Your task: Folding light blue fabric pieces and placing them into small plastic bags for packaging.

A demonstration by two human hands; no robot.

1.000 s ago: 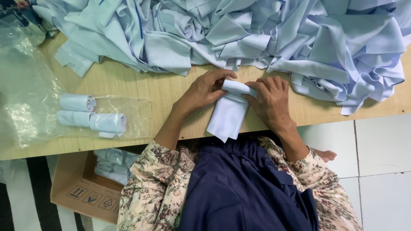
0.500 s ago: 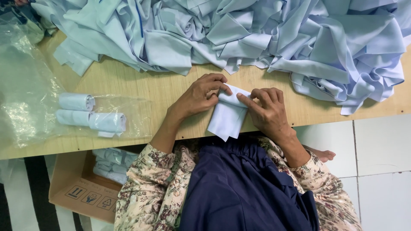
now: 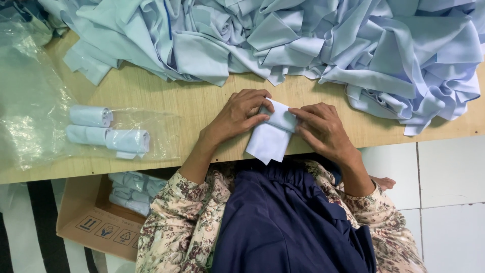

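A pale blue cloth piece (image 3: pixel 270 137) lies at the near edge of the wooden table (image 3: pixel 202 103), its lower end hanging over the edge. My left hand (image 3: pixel 237 116) grips its rolled top from the left. My right hand (image 3: pixel 321 129) pinches the same roll from the right. Behind both hands a big heap of pale blue cloth (image 3: pixel 303 45) covers the far side of the table.
Three rolled cloth pieces (image 3: pixel 108 132) rest on clear plastic bags (image 3: pixel 35 106) at the left. Below the table a cardboard box (image 3: pixel 96 215) holds more rolls (image 3: pixel 132 192). White floor tiles (image 3: pixel 444 192) show at the right. A bare foot (image 3: pixel 384 182) rests there.
Both hands have shifted slightly toward me along the cloth, and the roll at its top has grown while the hanging part became shorter.
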